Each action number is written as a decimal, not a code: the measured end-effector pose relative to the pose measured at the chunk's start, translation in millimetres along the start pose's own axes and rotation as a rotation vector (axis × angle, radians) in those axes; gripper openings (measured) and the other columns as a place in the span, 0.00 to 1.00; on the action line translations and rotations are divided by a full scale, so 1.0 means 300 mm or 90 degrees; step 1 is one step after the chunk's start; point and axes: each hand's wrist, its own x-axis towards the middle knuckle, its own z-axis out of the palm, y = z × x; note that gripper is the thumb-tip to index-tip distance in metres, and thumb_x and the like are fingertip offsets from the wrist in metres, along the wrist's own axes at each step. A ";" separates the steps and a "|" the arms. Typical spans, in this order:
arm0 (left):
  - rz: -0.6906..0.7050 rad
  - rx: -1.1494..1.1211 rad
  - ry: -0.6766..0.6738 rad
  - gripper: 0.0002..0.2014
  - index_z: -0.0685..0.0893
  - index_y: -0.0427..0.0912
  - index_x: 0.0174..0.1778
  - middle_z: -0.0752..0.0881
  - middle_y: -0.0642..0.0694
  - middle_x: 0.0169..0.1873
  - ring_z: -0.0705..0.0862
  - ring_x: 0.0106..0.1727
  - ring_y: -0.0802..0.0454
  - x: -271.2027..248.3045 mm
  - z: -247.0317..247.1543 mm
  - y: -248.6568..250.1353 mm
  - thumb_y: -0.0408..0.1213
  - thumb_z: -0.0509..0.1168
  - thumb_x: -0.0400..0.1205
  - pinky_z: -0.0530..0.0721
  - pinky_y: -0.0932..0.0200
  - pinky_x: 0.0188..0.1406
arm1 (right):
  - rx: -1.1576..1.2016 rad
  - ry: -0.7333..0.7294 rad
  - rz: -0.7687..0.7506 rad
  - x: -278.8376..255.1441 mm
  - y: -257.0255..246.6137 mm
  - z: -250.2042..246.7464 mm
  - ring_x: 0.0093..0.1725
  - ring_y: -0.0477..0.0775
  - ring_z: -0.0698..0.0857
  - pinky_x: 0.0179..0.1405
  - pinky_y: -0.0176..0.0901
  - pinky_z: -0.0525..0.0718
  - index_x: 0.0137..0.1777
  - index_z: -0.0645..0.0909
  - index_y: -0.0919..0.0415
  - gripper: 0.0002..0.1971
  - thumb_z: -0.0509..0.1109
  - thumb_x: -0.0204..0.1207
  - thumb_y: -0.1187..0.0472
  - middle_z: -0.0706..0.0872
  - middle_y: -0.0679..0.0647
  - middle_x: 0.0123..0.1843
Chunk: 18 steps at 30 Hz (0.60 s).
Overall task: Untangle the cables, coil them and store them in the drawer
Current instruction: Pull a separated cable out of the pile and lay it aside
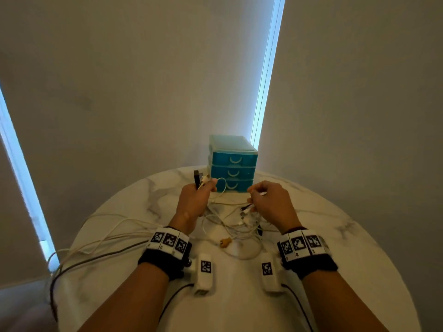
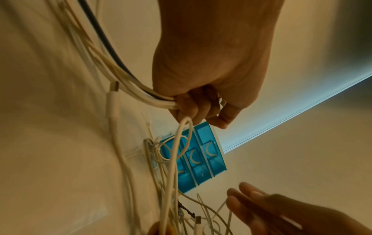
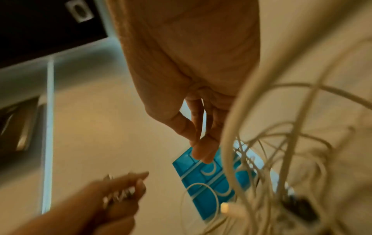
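untangling is the step in hand. the left hand clenches a bundle of cable ends raised over the tabletop; the right hand pinches a thin white strand from the cable tangle before the shut blue drawer unit. next, i judge, one cable must be drawn free without tightening knots.

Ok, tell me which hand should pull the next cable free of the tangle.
Right, probably. The left hand already grips a bundle of cable ends, so it is occupied. The right hand sits directly over the tangle, pinching a thin white strand.
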 end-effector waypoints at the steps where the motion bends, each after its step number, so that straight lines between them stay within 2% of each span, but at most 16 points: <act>1: -0.001 -0.006 0.007 0.16 0.89 0.48 0.35 0.76 0.60 0.16 0.72 0.23 0.57 0.001 -0.001 -0.001 0.54 0.75 0.83 0.68 0.62 0.24 | -0.131 -0.026 -0.056 0.027 -0.014 0.005 0.49 0.50 0.93 0.54 0.50 0.93 0.56 0.92 0.53 0.08 0.71 0.86 0.61 0.94 0.51 0.55; 3: 0.000 -0.020 0.021 0.16 0.88 0.49 0.32 0.78 0.59 0.17 0.74 0.25 0.55 0.003 -0.003 -0.006 0.53 0.76 0.82 0.69 0.61 0.25 | -0.376 -0.140 -0.138 0.067 -0.036 0.029 0.57 0.54 0.90 0.58 0.49 0.88 0.60 0.91 0.51 0.10 0.71 0.85 0.61 0.91 0.52 0.61; 6: 0.002 -0.034 0.022 0.17 0.88 0.48 0.31 0.79 0.59 0.17 0.74 0.26 0.54 0.012 -0.008 -0.020 0.52 0.76 0.82 0.69 0.59 0.27 | -0.680 -0.289 -0.249 0.099 -0.017 0.073 0.63 0.61 0.88 0.61 0.55 0.89 0.65 0.90 0.51 0.14 0.75 0.81 0.61 0.89 0.54 0.64; 9: 0.005 -0.043 0.017 0.16 0.89 0.47 0.33 0.79 0.60 0.17 0.75 0.27 0.55 0.008 -0.003 -0.024 0.52 0.76 0.83 0.70 0.59 0.28 | -0.771 -0.312 -0.325 0.102 0.024 0.098 0.63 0.62 0.87 0.56 0.52 0.87 0.60 0.90 0.54 0.10 0.74 0.81 0.62 0.88 0.54 0.61; 11: 0.004 -0.044 0.018 0.15 0.90 0.47 0.34 0.79 0.60 0.16 0.76 0.28 0.56 0.006 -0.002 -0.018 0.52 0.75 0.83 0.70 0.59 0.29 | -0.768 -0.296 -0.334 0.108 0.030 0.098 0.61 0.61 0.87 0.54 0.51 0.86 0.58 0.91 0.54 0.09 0.74 0.81 0.61 0.89 0.53 0.59; 13: 0.004 -0.047 0.020 0.15 0.91 0.47 0.34 0.79 0.60 0.16 0.76 0.28 0.55 0.003 -0.004 -0.013 0.52 0.75 0.83 0.71 0.58 0.30 | -0.702 -0.260 -0.300 0.126 0.019 0.074 0.57 0.57 0.89 0.53 0.50 0.89 0.55 0.92 0.50 0.07 0.75 0.81 0.59 0.90 0.49 0.55; 16: -0.002 -0.053 0.022 0.16 0.90 0.47 0.33 0.79 0.61 0.16 0.76 0.28 0.54 -0.006 -0.013 -0.002 0.52 0.75 0.83 0.70 0.58 0.30 | -0.426 -0.099 -0.202 0.189 -0.052 -0.026 0.51 0.49 0.90 0.56 0.49 0.91 0.53 0.91 0.47 0.04 0.80 0.80 0.56 0.93 0.44 0.52; 18: -0.003 -0.056 0.020 0.16 0.90 0.47 0.33 0.79 0.61 0.15 0.76 0.28 0.55 -0.014 -0.019 0.005 0.51 0.75 0.84 0.70 0.58 0.29 | -0.261 0.014 -0.171 0.249 -0.143 -0.126 0.47 0.45 0.91 0.54 0.47 0.91 0.51 0.91 0.50 0.06 0.84 0.77 0.55 0.94 0.45 0.47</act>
